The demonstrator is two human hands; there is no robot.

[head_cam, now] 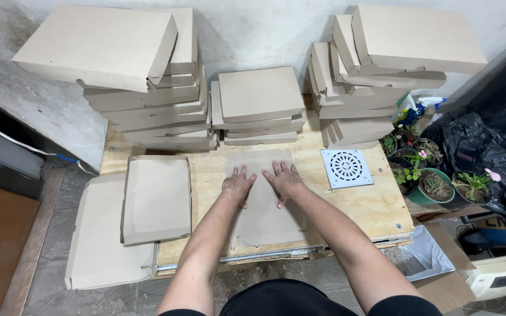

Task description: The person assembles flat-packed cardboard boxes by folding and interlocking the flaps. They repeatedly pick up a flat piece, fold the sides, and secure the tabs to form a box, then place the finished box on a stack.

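A flat, unfolded brown cardboard box blank (pixel 263 219) lies on the plywood table (pixel 364 205) in front of me. Both palms press down on its upper half: my left hand (pixel 237 184) and my right hand (pixel 285 179) rest side by side, fingers spread and pointing away from me. Neither hand grips anything. A folded cardboard box (pixel 157 199) sits to the left, on top of a stack of flat blanks (pixel 98 246) that overhangs the table's left edge.
Three stacks of folded cardboard boxes stand along the wall: a tall one at left (pixel 147 88), a low one in the middle (pixel 259 105), a tall one at right (pixel 376 70). A white square drain grate (pixel 346 168) lies right of my hands. Potted plants (pixel 434 181) and black bags (pixel 493 152) crowd the right.
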